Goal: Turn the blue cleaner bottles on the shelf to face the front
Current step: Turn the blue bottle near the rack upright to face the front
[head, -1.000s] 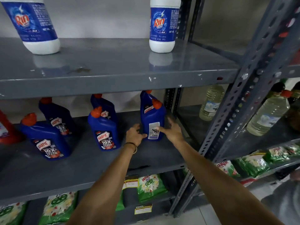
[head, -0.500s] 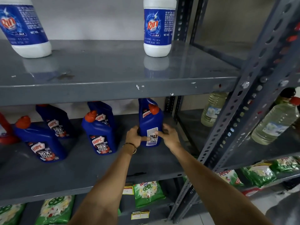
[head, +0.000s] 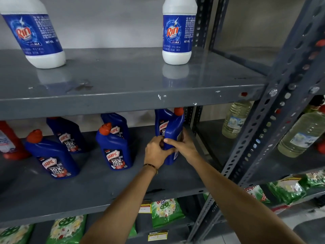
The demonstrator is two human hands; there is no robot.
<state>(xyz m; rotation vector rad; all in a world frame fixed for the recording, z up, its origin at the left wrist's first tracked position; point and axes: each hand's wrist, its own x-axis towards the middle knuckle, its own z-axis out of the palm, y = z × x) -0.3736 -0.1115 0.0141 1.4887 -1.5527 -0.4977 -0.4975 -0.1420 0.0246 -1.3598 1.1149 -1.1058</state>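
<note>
Middle shelf (head: pixel 98 196), grey metal: five blue cleaner bottles are seen.

Front right bottle (head: pixel 173 138): grasped by both hands, narrow side turned to the viewer, red cap at upper right, white back label partly seen at its right edge. The left hand (head: pixel 157 151) is wrapped around its left lower side; a thin bracelet (head: pixel 151 167) is worn on that wrist. The right hand (head: pixel 184 146) is closed on the right side, thumb laid across the near face. Whether the base rests on the shelf cannot be told.

Rear right bottle (head: pixel 161 124): stood just behind the held one, front label partly shown.

Centre front bottle (head: pixel 114 148): front label facing forward. Centre rear bottle (head: pixel 117 125): stood behind it, largely hidden.

Left front bottle (head: pixel 51 155) and left rear bottle (head: pixel 67 134): labels facing forward.

Red bottle (head: pixel 9 140): placed at the far left edge.

Upper shelf (head: pixel 123 81): two white bottles with blue labels, one at left (head: pixel 35 32), one at right (head: pixel 178 32).

Adjacent rack, right: clear bottles of pale liquid (head: pixel 235 118). Lower shelf: green packets (head: pixel 166 211).
</note>
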